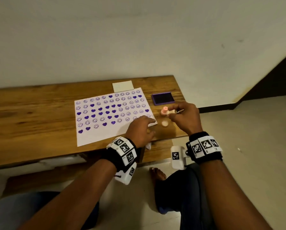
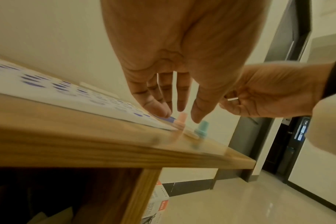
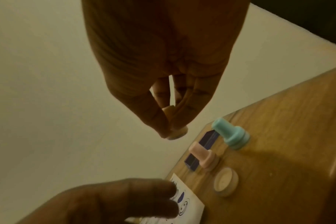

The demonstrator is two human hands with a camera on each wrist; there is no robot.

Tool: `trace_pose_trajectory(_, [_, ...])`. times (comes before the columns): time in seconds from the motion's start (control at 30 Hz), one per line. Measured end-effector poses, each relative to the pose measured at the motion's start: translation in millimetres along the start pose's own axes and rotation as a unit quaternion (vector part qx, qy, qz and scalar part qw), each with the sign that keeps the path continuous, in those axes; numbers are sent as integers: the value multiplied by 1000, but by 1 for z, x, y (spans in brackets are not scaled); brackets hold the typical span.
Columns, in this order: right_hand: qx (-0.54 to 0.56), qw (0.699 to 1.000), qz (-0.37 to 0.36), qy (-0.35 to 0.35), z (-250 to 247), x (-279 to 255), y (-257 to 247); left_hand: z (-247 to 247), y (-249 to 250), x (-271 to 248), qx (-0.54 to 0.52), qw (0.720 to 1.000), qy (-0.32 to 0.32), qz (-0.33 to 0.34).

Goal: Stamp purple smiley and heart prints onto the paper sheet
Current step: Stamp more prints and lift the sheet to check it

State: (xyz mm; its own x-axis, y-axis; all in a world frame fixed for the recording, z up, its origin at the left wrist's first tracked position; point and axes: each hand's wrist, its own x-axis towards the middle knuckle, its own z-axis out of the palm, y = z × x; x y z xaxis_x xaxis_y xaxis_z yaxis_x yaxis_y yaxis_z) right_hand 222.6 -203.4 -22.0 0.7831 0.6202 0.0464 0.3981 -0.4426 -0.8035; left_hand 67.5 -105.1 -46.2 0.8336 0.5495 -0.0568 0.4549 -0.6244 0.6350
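- While your left hand (image 1: pixel 141 128) lies flat with fingers spread on the white paper sheet (image 1: pixel 105 113) of purple prints, your right hand (image 1: pixel 182 119) pinches a small cream plastic stamp (image 1: pixel 171 112).
- Left wrist view: straight fingers (image 2: pixel 159 110) touch the sheet's corner on the wooden table (image 2: pixel 105 145).
- Right wrist view: the stamp hangs above the table, beside upright teal stamp (image 3: pixel 230 134).

On the tabletop (image 1: pixel 39 103) lie one paper sheet (image 1: pixel 95 135) printed with purple smileys and hearts, one small blank white card (image 1: pixel 122 86) behind it, and one purple ink pad (image 1: pixel 163 98). There are three stampers: one pink stamper (image 3: pixel 202 156) and one teal stamper (image 3: pixel 230 134) standing upright, and one pale stamper (image 3: pixel 43 133) held in the air. One round pale cap (image 3: pixel 225 184) lies flat, and two hands are in view, one left hand (image 1: pixel 141 128) and one right hand (image 1: pixel 185 118).
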Motion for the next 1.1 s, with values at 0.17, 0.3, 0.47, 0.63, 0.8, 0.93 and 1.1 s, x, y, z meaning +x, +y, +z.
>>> trace_pose_trajectory(0.17, [28,999,-4,-22,-8,6,13,21,25,35,42,999,-15,-6])
trace_pose_trajectory(0.3, [29,999,0,-39,-11,9,18,26,22,46,59,998,-15,-15])
trace_pose_trajectory(0.47, [75,995,22,-56,-19,11,27,33,21,56,94,995,-32,3])
trace_pose_trajectory(0.63, [181,980,66,-50,-21,14,27,30,24,52,54,998,15,21])
trace_pose_trajectory(0.8, [186,979,48,-70,-14,10,26,26,24,39,-114,991,73,-15])
trace_pose_trajectory(0.93, [190,979,42,-55,-8,9,24,24,20,33,-181,977,98,-47])
trace_pose_trajectory(1.1, [173,983,18,-67,-1,8,20,18,18,30,-279,951,96,-87])
